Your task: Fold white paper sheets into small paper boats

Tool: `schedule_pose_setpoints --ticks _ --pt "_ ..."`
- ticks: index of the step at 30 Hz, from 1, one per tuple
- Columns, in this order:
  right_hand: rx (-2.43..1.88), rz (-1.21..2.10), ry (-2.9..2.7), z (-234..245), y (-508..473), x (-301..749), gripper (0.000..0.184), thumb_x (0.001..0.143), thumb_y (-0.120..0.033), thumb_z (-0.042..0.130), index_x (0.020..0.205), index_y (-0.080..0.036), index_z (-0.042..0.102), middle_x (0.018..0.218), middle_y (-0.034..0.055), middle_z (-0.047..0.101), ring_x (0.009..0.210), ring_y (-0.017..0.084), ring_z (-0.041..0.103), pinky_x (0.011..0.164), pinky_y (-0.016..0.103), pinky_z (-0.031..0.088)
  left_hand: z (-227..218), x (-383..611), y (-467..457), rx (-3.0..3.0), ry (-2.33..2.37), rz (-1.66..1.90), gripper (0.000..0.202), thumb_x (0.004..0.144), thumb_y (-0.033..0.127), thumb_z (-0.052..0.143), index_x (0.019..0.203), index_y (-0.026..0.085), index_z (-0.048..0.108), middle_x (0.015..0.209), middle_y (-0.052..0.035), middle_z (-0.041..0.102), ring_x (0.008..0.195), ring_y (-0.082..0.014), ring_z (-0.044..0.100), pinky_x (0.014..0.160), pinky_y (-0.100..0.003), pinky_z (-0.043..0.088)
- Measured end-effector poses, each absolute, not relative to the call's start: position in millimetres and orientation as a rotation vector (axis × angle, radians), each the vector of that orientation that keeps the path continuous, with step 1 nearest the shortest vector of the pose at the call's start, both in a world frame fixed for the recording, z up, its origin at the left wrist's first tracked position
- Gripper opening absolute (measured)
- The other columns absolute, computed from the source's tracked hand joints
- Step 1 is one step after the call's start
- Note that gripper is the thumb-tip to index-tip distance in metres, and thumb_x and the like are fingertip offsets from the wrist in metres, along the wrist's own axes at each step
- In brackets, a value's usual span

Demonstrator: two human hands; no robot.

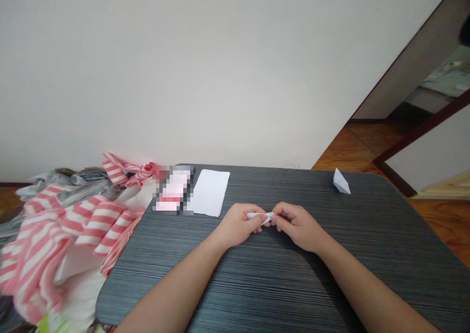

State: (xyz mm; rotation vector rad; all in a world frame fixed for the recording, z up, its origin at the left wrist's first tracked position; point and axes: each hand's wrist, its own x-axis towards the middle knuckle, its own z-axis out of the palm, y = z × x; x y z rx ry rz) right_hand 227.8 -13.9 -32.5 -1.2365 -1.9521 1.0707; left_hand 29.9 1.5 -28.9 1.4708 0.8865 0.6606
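Note:
My left hand (242, 224) and my right hand (299, 225) meet over the middle of a dark striped table (257, 284). Both pinch a small folded piece of white paper (259, 216) between their fingertips, just above the tabletop. Most of the paper is hidden by my fingers. A flat folded white sheet (210, 192) lies beyond my left hand, toward the far edge. A small folded paper shape (341, 182) stands at the far right of the table.
Red-and-white striped plastic bags (69, 235) are heaped off the table's left edge. A blurred-out rectangular item (172, 190) lies beside the white sheet. A white wall rises behind the table. Wooden floor and a doorway (411, 142) show at the right.

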Motion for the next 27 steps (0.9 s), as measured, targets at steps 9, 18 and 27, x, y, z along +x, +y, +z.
schedule_pose_setpoints --ticks 9,18,27 --pt "-1.184 1.072 -1.919 -34.4 -13.6 227.8 0.011 0.088 -0.025 0.053 0.083 -0.018 0.060 0.070 -0.0001 0.059 0.061 0.011 0.050 0.056 0.023 0.039 -28.6 30.1 -0.2 1.393 0.878 0.664 0.030 0.083 0.037 0.054 0.084 0.010 0.067 0.080 -0.0089 0.068 0.062 -0.0112 0.057 0.060 -0.023 0.046" --pt "-1.065 0.992 -1.978 -30.5 -12.2 228.9 0.010 0.087 -0.018 0.054 0.088 -0.019 0.064 0.076 0.0015 0.060 0.068 0.013 0.055 0.064 0.026 0.043 -31.0 29.0 0.8 1.335 0.870 0.661 0.027 0.082 0.036 0.055 0.085 0.011 0.065 0.080 -0.0091 0.069 0.064 -0.0123 0.059 0.061 -0.023 0.047" --pt "-0.951 0.957 -1.989 -35.2 -9.4 232.4 0.017 0.089 -0.018 0.052 0.092 -0.019 0.069 0.076 0.0035 0.063 0.067 0.013 0.059 0.065 0.027 0.046 -31.9 28.9 0.6 1.285 0.857 0.661 0.026 0.081 0.035 0.057 0.084 0.011 0.065 0.079 -0.0103 0.070 0.064 -0.0130 0.060 0.062 -0.024 0.047"
